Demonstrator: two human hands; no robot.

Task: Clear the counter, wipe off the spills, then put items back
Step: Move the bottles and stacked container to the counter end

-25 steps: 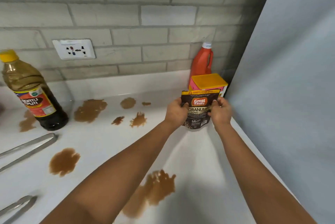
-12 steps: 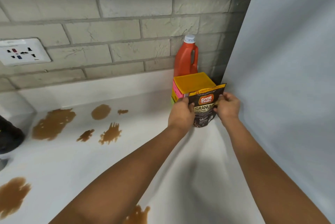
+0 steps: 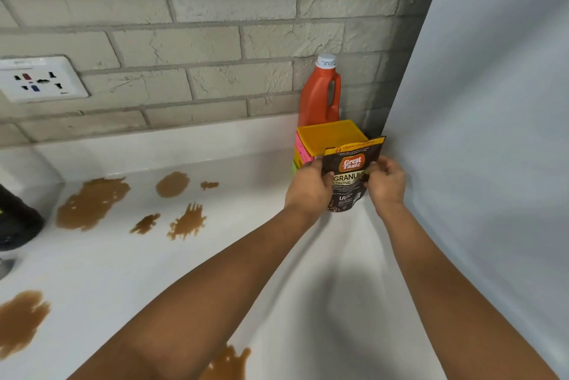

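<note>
A dark brown coffee pouch stands upright in the counter's far right corner, tilted a little to the right. My left hand grips its left edge and my right hand grips its right edge. Just behind the pouch sits a yellow-lidded box with pink and green sides. An orange bottle with a white cap stands behind that, against the brick wall. Brown spills mark the white counter: a large patch, several small blots, one at the left edge and one under my left forearm.
A dark bottle's base shows at the left edge. A white wall socket sits on the brick backsplash. A pale grey panel closes off the right side of the counter.
Both hands have carried the pouch rightward and back, into the corner beside the yellow-lidded box. My view has swung right, so the dark bottle and the tongs have slid out of sight.
</note>
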